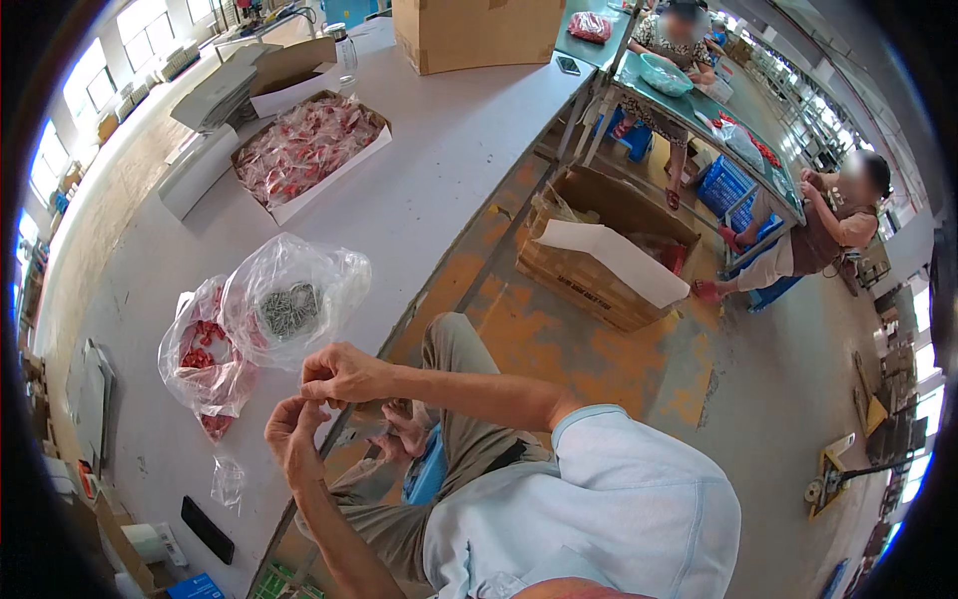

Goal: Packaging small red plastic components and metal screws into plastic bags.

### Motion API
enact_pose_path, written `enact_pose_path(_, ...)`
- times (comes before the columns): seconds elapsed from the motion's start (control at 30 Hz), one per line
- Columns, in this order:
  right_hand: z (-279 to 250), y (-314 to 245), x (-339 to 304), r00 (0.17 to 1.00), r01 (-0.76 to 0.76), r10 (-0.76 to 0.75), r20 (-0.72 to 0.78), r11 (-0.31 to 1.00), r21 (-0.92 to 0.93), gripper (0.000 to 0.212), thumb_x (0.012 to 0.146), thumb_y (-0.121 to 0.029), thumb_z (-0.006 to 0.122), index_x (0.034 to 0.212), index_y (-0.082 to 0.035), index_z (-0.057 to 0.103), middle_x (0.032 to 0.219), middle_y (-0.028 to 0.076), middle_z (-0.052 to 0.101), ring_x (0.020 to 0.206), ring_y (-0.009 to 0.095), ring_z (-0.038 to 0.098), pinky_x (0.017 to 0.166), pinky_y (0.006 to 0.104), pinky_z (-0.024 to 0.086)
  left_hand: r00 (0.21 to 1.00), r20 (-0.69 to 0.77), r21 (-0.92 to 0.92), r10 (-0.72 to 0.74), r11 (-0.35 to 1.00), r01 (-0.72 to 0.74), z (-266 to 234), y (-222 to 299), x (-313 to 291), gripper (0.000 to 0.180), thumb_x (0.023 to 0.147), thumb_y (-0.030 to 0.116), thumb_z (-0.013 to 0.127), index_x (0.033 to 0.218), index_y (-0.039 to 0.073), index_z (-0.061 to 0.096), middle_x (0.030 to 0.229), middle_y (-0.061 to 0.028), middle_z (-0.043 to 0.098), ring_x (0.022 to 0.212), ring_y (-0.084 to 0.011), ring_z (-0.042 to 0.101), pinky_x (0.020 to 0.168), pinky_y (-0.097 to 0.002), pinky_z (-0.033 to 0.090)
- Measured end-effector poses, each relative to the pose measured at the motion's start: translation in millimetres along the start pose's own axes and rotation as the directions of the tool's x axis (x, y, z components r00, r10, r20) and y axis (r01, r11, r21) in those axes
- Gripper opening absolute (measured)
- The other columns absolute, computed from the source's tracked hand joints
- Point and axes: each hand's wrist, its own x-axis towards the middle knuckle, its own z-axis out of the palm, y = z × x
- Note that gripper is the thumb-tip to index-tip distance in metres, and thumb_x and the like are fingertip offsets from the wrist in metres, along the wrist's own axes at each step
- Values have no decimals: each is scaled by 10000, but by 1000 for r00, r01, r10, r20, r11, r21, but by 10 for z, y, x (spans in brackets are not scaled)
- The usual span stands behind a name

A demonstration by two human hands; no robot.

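Observation:
Over the table's edge my left hand [295, 435] and my right hand [344, 374] meet, fingertips pinched together. Whatever they hold between them is too small to make out. Just beyond them lies an open clear plastic bag [344, 275] with a pile of thin grey metal pieces [289, 309] in it. Left of that, a second clear bag [180, 349] contains small red parts [203, 349]. A small empty-looking clear bag [228, 481] rests on the table nearer to me.
An open carton [309, 155] of bagged red items sits farther up the table [449, 130], near a bottle [342, 55] and a large cardboard box [479, 35]. A black phone [208, 530] lies near left. An open box [599, 260] stands on the floor; two people work beyond.

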Motion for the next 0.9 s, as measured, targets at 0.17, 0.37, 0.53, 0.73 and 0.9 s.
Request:
enact_pose_path(0.17, -10, 32, 17, 999, 36, -35, 10, 994, -107, 189, 973, -172, 694, 963, 16, 703, 750, 25, 683, 626, 85, 627, 554, 257, 512, 994, -51, -28, 92, 995, -94, 10, -38, -16, 109, 963, 86, 740, 987, -7, 690, 895, -54, 706, 753, -110, 651, 699, -245, 536)
enact_pose_path(0.37, 29, 0, -58, 998, -49, 51, -42, 998, 31, 181, 980, -165, 678, 973, 15, 695, 779, 32, 686, 626, 87, 627, 549, 254, 523, 921, -201, 478, 333, 854, -204, 290, 51, -136, 87, 977, 95, 729, 975, 17, 691, 833, -6, 688, 729, -72, 614, 684, -222, 500)
enact_pose_path(0.53, 13, 44, -63, 1000, 11, -11, -21, 999, -38, 149, 976, -153, 661, 992, -7, 684, 793, 25, 675, 628, 85, 619, 554, 250, 526, 940, -182, 351, 288, 912, -211, 283, -32, -100, 90, 972, 83, 732, 966, 4, 689, 829, -14, 697, 738, -81, 631, 691, -216, 502)
enact_pose_path(0.73, -62, 83, -65, 997, -61, 57, 46, 994, 92, 111, 967, -131, 640, 946, -23, 654, 788, 16, 658, 646, 75, 608, 568, 237, 518, 995, -54, -38, 81, 996, -83, 196, -9, -87, 60, 961, 35, 713, 972, -13, 679, 862, -53, 702, 765, -109, 660, 714, -246, 552)
enact_pose_path(0.9, -57, 44, -82, 969, 233, -249, 3, 905, -356, 122, 947, -119, 639, 931, 1, 647, 763, 27, 638, 680, 75, 568, 608, 271, 492, 998, 61, -333, -31, 941, 49, 143, -15, -74, 44, 969, 31, 688, 983, -5, 666, 880, -53, 683, 742, -113, 650, 721, -268, 581)
